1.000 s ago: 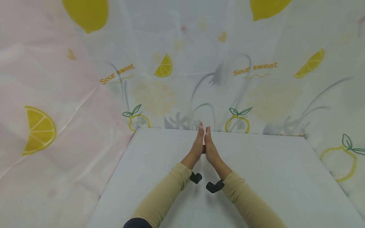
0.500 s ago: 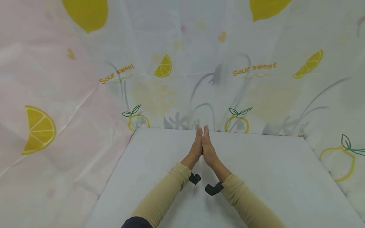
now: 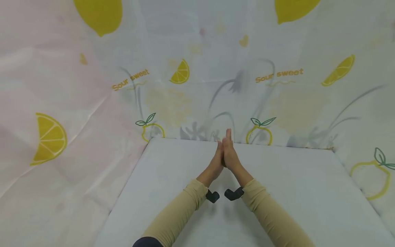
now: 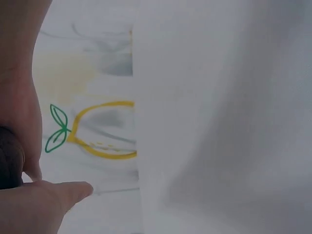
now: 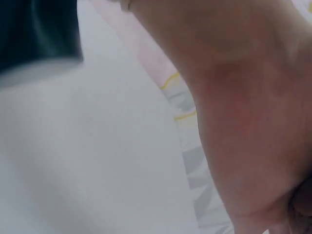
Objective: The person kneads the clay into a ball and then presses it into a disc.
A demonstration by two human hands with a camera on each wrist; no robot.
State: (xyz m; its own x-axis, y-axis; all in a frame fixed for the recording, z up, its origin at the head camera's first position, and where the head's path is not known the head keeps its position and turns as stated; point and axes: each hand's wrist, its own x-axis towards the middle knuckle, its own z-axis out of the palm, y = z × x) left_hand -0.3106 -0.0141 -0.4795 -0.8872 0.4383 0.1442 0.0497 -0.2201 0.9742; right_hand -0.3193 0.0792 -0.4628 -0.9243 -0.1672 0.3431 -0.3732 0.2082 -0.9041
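I see the left hand point(image 3: 216, 161) and right hand point(image 3: 231, 156) palm to palm, fingers looking straight rather than curled. A dark thing point(image 4: 9, 158), mostly hidden, sits between them, just below and right of frame centre, over the white table point(image 3: 287, 185). I judge this as pressing or rolling; next calls for even palm pressure.
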